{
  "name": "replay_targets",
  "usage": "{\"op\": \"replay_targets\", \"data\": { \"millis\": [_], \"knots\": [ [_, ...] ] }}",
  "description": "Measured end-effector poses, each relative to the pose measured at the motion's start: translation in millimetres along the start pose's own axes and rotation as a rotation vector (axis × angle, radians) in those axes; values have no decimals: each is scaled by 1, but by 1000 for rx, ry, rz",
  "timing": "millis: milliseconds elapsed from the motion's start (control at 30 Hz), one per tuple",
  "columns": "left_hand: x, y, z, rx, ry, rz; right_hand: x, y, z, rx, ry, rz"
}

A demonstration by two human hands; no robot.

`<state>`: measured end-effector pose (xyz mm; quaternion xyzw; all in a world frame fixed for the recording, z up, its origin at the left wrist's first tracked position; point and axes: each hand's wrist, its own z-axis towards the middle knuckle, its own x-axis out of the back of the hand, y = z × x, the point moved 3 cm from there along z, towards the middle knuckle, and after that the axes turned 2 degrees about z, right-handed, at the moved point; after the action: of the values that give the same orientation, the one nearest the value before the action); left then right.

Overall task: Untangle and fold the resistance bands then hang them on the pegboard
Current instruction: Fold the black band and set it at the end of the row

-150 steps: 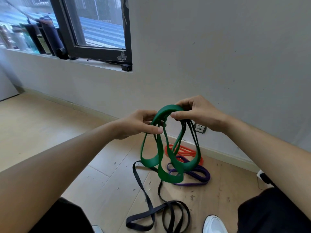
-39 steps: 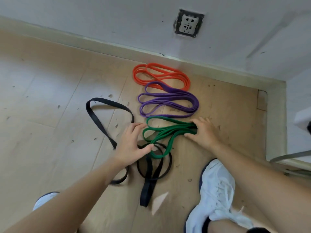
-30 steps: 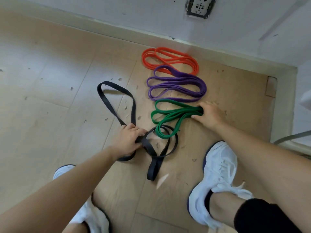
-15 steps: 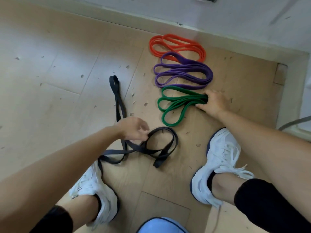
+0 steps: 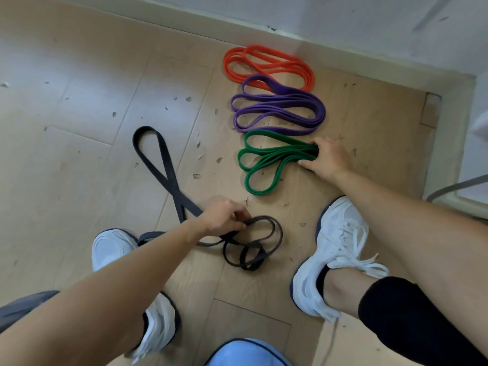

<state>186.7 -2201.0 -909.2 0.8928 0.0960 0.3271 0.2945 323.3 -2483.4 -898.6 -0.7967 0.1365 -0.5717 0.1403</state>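
Note:
Three folded bands lie in a row on the wooden floor near the wall: an orange band, a purple band and a green band. My right hand grips the right end of the green band against the floor. A tangled black band stretches from a long loop at the left to small coils in front of my feet. My left hand pinches the black band beside those coils. No pegboard is in view.
My white shoes stand on either side of the black coils. A baseboard and wall run along the top, with a corner at the right. A grey cable curves in at the right edge. Small debris flecks dot the floor.
I set the green band down beside the purple one. My left hand took hold of the black band and dragged it toward my feet, bunching its coils. My right hand stayed on the green band.

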Motion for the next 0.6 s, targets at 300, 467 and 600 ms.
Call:
{"op": "replay_targets", "data": {
  "millis": [300,467,600],
  "knots": [
    [31,19,23,73,556,-240,-5,13,-4,0,-13,101],
    [31,28,42,34,458,243,-7,11,-9,16,-45,8],
    [37,22,38,71,421,372,-7,-1,-21,84,42,-69]
  ]
}}
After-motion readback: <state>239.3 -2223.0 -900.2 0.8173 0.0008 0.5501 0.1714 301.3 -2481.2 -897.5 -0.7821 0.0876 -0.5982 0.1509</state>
